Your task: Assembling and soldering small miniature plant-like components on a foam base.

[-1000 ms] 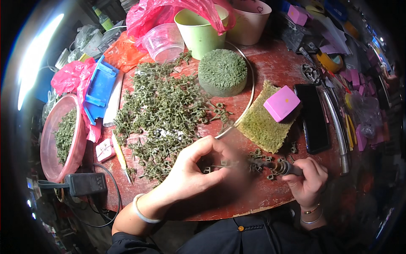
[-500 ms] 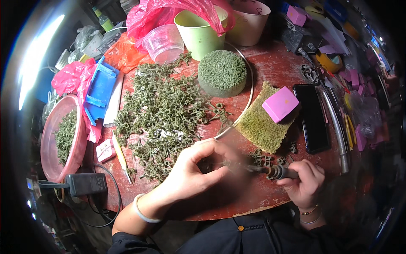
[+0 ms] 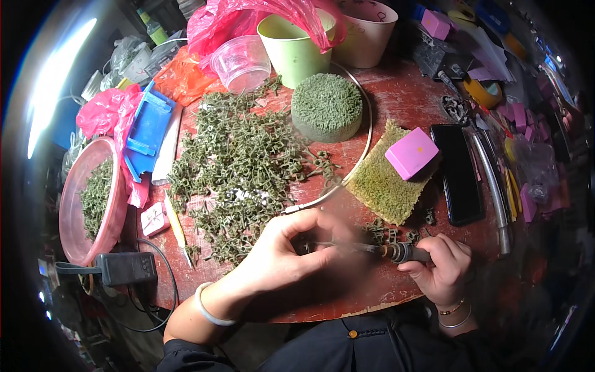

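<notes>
Person seated at a round reddish table (image 3: 403, 93). Right hand (image 3: 443, 270) is closed in a fist-like grip around the dark handle of a soldering-iron-type tool (image 3: 378, 250); the thin shaft runs leftward, low over the tabletop near the front edge. Left hand (image 3: 288, 251) has thumb and fingers curled together at the tool's tip, pinching something small; the item itself is hidden by the fingers, cannot tell what it is. White bangle on the left wrist.

A few small green pieces (image 3: 387, 232) lie just behind the tool shaft. A large loose heap of the same green pieces (image 3: 238, 164) covers the table's left half. Behind it stands a round green foam block (image 3: 326, 106). A flat green mat (image 3: 384, 183) lies right of centre, with a pink box (image 3: 411, 152) resting on it. A dark phone (image 3: 458, 173) lies beside the mat. A pink bowl (image 3: 77, 235) at far left holds more green pieces.
</notes>
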`<state>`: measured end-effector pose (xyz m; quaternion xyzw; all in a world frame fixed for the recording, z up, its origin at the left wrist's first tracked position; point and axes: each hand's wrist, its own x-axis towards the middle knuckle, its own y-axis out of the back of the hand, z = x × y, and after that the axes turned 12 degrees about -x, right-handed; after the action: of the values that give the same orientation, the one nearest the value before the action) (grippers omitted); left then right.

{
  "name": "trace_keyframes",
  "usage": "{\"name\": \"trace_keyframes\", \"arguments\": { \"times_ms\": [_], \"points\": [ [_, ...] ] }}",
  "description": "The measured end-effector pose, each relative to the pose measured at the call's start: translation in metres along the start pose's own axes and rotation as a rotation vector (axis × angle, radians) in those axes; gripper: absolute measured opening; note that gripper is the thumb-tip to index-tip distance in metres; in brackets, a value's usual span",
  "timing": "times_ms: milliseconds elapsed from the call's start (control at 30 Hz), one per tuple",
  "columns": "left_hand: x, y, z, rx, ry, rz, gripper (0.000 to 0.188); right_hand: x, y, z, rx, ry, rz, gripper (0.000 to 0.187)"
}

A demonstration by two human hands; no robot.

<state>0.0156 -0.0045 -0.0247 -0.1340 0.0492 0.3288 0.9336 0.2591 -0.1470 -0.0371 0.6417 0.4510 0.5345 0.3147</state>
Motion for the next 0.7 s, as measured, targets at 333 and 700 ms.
{"name": "trace_keyframes", "arguments": {
  "times_ms": [333, 700],
  "points": [
    [0.0007, -0.0019, 0.001, 0.032, -0.047, -0.008, 0.017, 0.0006, 0.0008, -0.0005, -0.013, -0.002, -0.018, 0.044],
    [0.0006, -0.001, -0.0005, 0.025, -0.034, 0.0, 0.017, -0.0004, 0.0018, -0.0001, -0.017, -0.012, -0.027, 0.044]
  ]
}}
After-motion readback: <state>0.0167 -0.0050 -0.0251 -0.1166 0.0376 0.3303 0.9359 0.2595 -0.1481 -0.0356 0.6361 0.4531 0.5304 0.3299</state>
